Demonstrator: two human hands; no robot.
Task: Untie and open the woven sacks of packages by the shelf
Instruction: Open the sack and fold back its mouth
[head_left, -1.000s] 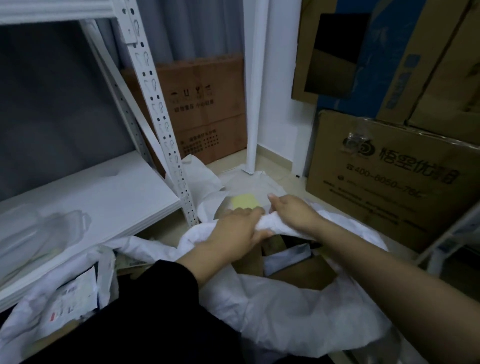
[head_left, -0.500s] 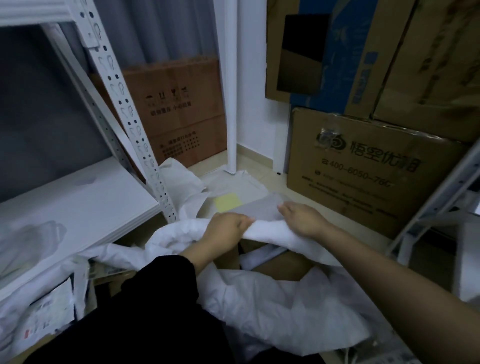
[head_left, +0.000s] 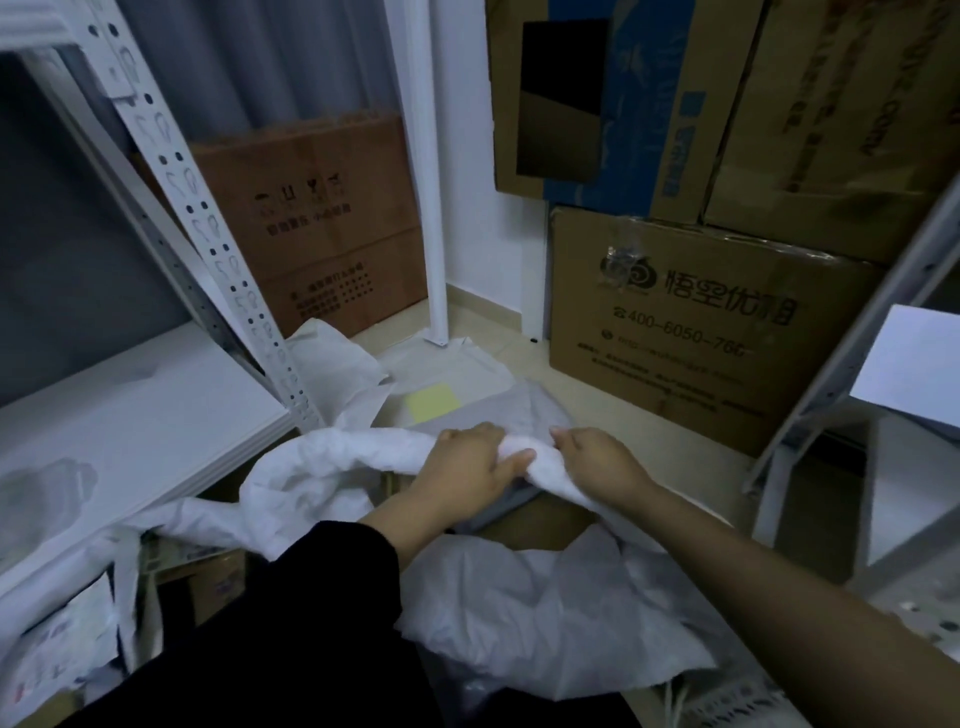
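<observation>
Head | L hand (head_left: 467, 467) & R hand (head_left: 597, 462) fingers curled gripping sack rim (head_left: 530, 457) | fingertips hidden, contents unclear

cardboard box (head_left: 691, 332) — number "400-6050-76…" | Chinese brand characters — blurred

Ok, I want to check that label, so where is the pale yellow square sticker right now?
The pale yellow square sticker lies on a flat white package on the floor, just beyond the left hand, right of the white perforated shelf post.
</observation>
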